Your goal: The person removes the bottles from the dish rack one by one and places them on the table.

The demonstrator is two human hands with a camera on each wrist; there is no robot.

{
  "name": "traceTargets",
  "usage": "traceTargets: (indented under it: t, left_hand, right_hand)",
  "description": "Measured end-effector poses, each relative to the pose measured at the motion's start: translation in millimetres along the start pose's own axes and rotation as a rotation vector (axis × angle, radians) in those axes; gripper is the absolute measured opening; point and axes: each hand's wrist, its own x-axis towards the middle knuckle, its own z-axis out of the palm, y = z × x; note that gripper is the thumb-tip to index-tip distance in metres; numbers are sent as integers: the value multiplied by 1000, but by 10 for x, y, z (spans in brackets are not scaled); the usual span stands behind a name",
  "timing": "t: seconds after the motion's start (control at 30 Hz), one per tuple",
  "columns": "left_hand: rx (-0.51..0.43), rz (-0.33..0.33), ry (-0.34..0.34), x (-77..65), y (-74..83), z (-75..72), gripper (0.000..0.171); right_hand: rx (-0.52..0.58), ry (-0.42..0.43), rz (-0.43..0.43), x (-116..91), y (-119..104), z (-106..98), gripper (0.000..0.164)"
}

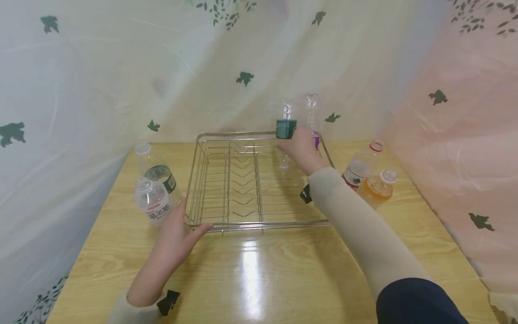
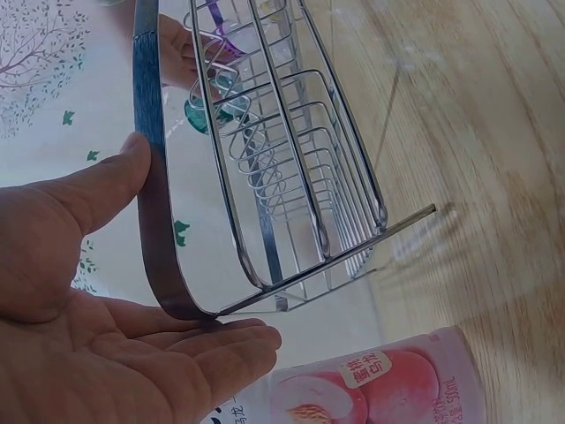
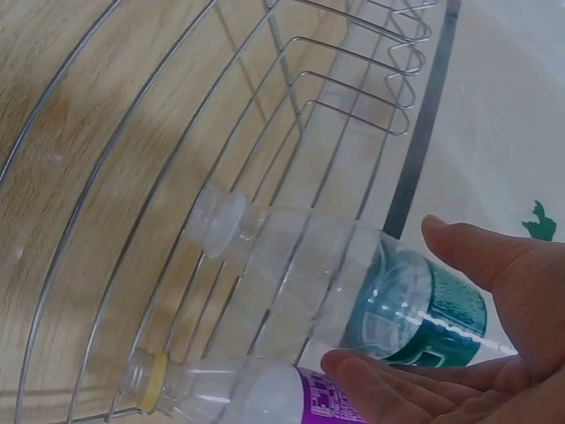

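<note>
A wire dish rack (image 1: 259, 225) stands on the wooden table. My left hand (image 1: 176, 234) rests against its near left corner, thumb on the front rim and straight fingers along the side. At the rack's far right, an upside-down clear bottle with a green label (image 3: 410, 309) leans between its wires, neck down. My right hand (image 1: 301, 146) is around this bottle; in the right wrist view, its thumb stands slightly off the label, with straight fingers along the other side. Close beside those fingers is another upside-down bottle with a purple label (image 3: 327, 397).
Left of the rack stand a green-labelled clear bottle (image 1: 159, 173) and a peach-drink bottle (image 1: 153, 202). To its right are a bottle with a red-ringed neck (image 1: 360, 166) and a bottle of orange drink (image 1: 376, 186). A patterned curtain (image 1: 259, 54) hangs behind the table.
</note>
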Motion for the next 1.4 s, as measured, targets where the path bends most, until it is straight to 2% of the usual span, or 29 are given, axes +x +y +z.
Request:
traceTargets:
  t: [0.33,0.87,1.0,1.13,1.4]
  left_hand:
    - [12,-16,-10,-2,35,-13,102]
    - [11,-35,-30,-18,96,-12,104]
    - [12,-42,-37,-19,93,-8,105]
    - [13,-37,-34,-14,82,-5,103]
    - [-1,-15,-9,-12,40,-9,98]
  right_hand:
    - [52,-5,-1,67,47,45,59]
    - [84,-3,74,156,157,122,84]
    - [103,8,65,141,167,122,80]
    - [128,10,51,100,152,99,69]
    - [116,3,-29,-95,-30,-7,60]
